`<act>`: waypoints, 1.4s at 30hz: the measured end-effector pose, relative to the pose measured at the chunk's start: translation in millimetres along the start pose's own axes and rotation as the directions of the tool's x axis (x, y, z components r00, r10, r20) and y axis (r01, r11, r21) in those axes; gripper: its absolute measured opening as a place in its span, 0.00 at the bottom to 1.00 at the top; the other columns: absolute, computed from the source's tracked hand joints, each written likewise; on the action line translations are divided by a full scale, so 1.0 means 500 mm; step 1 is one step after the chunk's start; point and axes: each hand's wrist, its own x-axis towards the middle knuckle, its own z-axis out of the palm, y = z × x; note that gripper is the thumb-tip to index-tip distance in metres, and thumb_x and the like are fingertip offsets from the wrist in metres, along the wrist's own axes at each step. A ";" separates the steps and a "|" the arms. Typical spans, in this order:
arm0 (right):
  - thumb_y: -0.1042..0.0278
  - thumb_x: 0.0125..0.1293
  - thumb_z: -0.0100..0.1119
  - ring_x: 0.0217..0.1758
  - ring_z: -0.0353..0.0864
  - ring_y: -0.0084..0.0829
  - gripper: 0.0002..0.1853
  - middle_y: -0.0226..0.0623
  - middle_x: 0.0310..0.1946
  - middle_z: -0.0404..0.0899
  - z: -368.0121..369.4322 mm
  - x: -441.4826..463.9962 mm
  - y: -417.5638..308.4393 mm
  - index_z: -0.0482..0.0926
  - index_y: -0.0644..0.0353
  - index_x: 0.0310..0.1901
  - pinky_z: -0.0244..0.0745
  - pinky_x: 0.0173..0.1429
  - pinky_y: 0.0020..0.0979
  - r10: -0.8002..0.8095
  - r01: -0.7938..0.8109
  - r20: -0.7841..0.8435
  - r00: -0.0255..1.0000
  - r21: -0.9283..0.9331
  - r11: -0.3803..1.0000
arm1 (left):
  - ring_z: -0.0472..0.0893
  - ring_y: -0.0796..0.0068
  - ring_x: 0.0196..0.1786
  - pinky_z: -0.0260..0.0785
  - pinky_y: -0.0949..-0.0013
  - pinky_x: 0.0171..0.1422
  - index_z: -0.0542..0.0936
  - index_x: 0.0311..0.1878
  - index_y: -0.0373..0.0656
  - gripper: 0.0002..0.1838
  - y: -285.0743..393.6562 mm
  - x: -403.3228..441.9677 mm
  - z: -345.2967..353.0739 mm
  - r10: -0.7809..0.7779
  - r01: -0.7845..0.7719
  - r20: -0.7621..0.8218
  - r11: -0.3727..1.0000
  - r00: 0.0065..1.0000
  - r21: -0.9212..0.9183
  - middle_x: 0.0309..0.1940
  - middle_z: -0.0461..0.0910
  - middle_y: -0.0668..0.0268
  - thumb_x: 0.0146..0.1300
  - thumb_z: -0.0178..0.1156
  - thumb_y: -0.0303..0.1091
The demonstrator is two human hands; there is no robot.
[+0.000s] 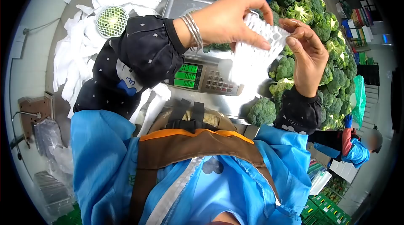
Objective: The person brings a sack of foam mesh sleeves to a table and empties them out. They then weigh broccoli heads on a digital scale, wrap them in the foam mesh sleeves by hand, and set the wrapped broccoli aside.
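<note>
A white foam net sleeve (260, 44) is stretched between my two hands above the bench. My left hand (233, 18), with silver bangles at the wrist, has its thumb and fingers closed on the sleeve's left side. The thumb and fingertips of my right hand (310, 52) pinch the sleeve's right edge. Beneath my left forearm is a scale (214, 82) with a green lit display. A little broccoli (216, 47) shows below my left hand, mostly hidden. Close to my right wrist, a broccoli head (261, 112) lies at the bench edge.
Broccoli heads (334, 73) are piled high on the right. On the left lie many loose white foam nets (75, 56) and a netted broccoli head (112, 21). A metal tray (179, 4) sits beyond my left arm. Another person (355, 151) stands far right, near green crates (328, 208).
</note>
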 end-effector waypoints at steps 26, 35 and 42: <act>0.85 0.48 0.53 0.31 0.76 0.26 0.21 0.40 0.31 0.77 0.102 -0.273 0.271 0.64 0.63 0.46 0.69 0.34 0.25 0.436 -0.492 -0.263 0.861 -0.207 0.846 | 0.78 0.82 0.29 0.69 0.78 0.33 0.73 0.48 0.39 0.17 -0.244 -0.193 0.008 -0.473 0.451 -0.237 0.881 0.849 -0.142 0.30 0.80 0.65 0.54 0.59 0.25; 0.81 0.54 0.48 0.49 0.73 0.54 0.36 0.59 0.45 0.72 0.101 -0.111 0.310 0.49 0.57 0.66 0.67 0.52 0.41 0.468 -0.542 -0.273 0.840 -0.416 0.730 | 0.75 0.44 0.36 0.67 0.52 0.42 0.77 0.39 0.39 0.12 -0.432 0.032 -0.013 -0.186 0.299 -0.363 0.910 0.913 0.286 0.33 0.77 0.44 0.53 0.51 0.32; 0.80 0.58 0.45 0.42 0.76 0.19 0.17 0.35 0.41 0.79 0.041 -0.148 0.102 0.73 0.74 0.49 0.70 0.46 0.22 0.773 -0.743 0.115 0.624 0.393 0.541 | 0.72 0.63 0.16 0.60 0.64 0.21 0.76 0.23 0.33 0.11 -0.108 -0.084 -0.037 0.000 -0.008 0.030 0.961 1.000 0.277 0.17 0.72 0.56 0.56 0.58 0.32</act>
